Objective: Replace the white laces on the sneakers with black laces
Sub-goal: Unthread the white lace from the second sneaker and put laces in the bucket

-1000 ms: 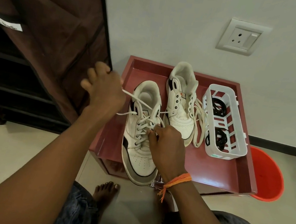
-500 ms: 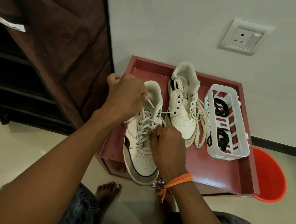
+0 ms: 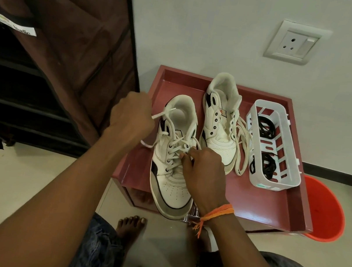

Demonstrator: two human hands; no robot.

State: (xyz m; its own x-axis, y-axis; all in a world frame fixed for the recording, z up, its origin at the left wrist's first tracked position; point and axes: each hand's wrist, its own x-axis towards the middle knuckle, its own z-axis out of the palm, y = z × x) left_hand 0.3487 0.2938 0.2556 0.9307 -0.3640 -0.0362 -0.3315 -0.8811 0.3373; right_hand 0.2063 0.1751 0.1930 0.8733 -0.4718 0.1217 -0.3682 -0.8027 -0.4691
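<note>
Our left hand (image 3: pixel 133 115), a little left of the frame's centre, is clenched around one end of the white lace (image 3: pixel 176 148) and holds it up beside the near sneaker (image 3: pixel 173 156). Our right hand (image 3: pixel 201 172), at the centre, pinches a crossing of this lace over the tongue, at the upper eyelets. The near sneaker is laced in most of its eyelets. The far sneaker (image 3: pixel 220 119), just right of it, is already without lace, and its loose white lace (image 3: pixel 241 143) lies beside it on the red tray (image 3: pixel 252 198). The black laces (image 3: pixel 265 147) wait in the white basket (image 3: pixel 277 184) at the right. We think the lace can jam in an eyelet if we pull at an angle, and then the sneaker, whose toe hangs over the tray's edge, can slide off.
</note>
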